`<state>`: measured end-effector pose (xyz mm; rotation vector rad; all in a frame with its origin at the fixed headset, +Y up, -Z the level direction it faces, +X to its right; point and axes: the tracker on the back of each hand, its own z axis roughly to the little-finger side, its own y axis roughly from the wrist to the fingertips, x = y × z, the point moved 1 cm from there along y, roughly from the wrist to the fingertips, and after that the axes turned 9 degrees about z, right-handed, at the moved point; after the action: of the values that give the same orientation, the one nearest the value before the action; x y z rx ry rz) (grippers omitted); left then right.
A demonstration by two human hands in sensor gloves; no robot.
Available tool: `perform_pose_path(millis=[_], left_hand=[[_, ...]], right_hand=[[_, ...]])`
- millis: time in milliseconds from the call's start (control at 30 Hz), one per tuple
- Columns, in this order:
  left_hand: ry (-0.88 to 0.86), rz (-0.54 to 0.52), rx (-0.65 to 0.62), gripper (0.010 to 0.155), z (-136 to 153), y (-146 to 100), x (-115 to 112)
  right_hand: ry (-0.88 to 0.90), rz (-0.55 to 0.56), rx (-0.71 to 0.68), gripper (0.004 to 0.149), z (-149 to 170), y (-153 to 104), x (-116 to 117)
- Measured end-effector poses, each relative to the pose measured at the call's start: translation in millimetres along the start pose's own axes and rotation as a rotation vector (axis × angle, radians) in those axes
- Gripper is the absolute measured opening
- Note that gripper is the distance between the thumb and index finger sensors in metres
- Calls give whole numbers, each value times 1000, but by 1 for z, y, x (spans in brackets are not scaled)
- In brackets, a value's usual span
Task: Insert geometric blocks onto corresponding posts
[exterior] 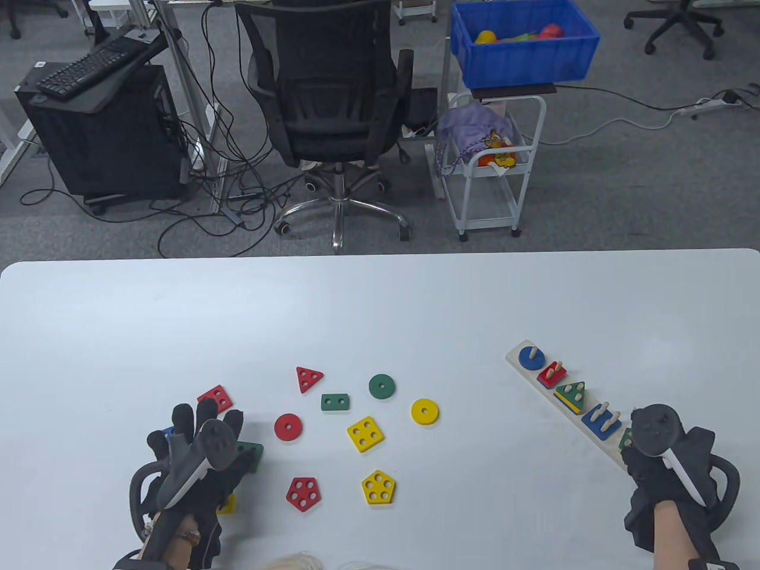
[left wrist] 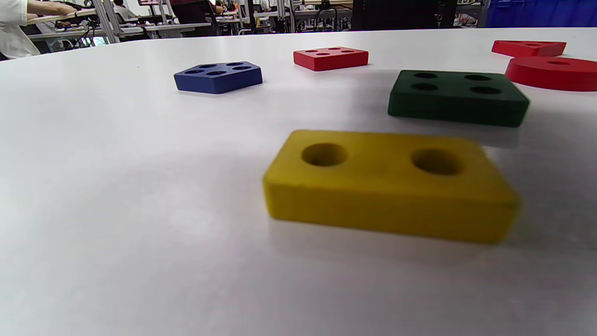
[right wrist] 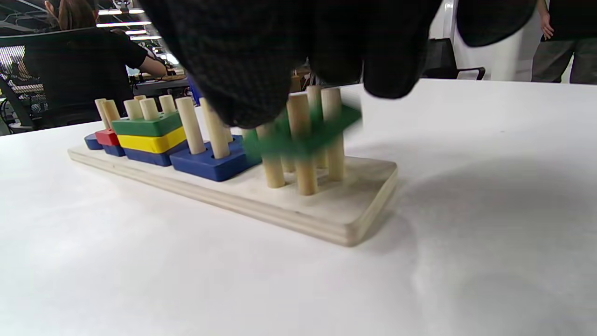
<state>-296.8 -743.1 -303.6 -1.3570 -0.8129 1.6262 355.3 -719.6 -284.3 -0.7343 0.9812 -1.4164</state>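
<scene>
Right hand (exterior: 665,469) at the peg board's (right wrist: 326,219) near end — fingers (right wrist: 261,60) curled over a tilted green block (right wrist: 303,135), partway down 5 posts. Left hand (exterior: 196,457) fingers spread, holding nothing, above blocks near the table's (exterior: 380,297) near-left edge.

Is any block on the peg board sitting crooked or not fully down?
Yes. The green block on the posts at the near end of the wooden board is tilted and partway down, under the right hand. The other stacks look flat.
</scene>
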Motion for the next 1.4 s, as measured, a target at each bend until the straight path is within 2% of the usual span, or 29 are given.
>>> perform_pose_path(millis=[200,300,367,467,500,700,800,967,1133,1200,1267,1400], left_hand=[[2,1,-1,76,0,0,0],[-2,-1,-4,76,0,0,0],[-1,-1,-2,76,0,0,0],[-7,-2,-1,76,0,0,1],[-10,-4,-1,76,1,0,1],[-18,-8,-1,76,2,0,2],[-18,-7,-1,76,2,0,1],[-18,-6,0,76,2,0,2],[-18,-6,0,76,2,0,2],[-18,-6,0,76,2,0,2],[-17,1,5,76,1,-1,1],[-15,5,5,76,2,-1,2]], right_hand=[[26,65,-10,64,-4,-3,-8],[46,124,-93,63,-24,-9,-16],[86,116,-204,61,-50,-15,-17],[102,36,-345,61,-88,-21,-8],[69,-7,-422,62,-110,-25,-2],[-41,-96,-674,62,-195,-35,21],[-73,-108,-754,62,-230,-39,30],[-138,-157,-806,61,-272,-36,50],[-175,-182,-836,65,-298,-39,71],[-197,-139,-832,63,-303,-42,75],[-219,-41,-852,61,-306,-46,75],[-269,-17,-890,61,-308,-51,75]])
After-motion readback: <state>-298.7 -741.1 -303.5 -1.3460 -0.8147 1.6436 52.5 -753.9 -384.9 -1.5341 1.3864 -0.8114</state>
